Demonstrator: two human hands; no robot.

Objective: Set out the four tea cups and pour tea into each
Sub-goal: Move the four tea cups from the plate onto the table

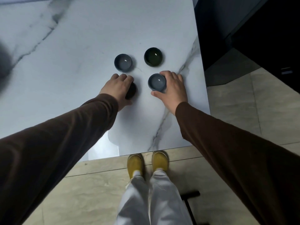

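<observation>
Several small tea cups stand in a square on the white marble table (81,46). At the far left is a grey-blue cup (123,62), at the far right a dark green cup (153,57). My right hand (172,87) wraps around the near right grey-blue cup (157,82), fingers behind it and thumb in front. My left hand (117,88) covers the near left dark cup (131,91) from above, hiding most of it. All the cups sit upright on the table. No teapot is clearly visible.
A blurred dark shape (4,62) sits at the table's left edge. The table's right edge (203,78) runs close to the cups, with dark furniture (243,38) beyond it. My feet in yellow slippers (147,161) stand on a tiled floor at the near edge.
</observation>
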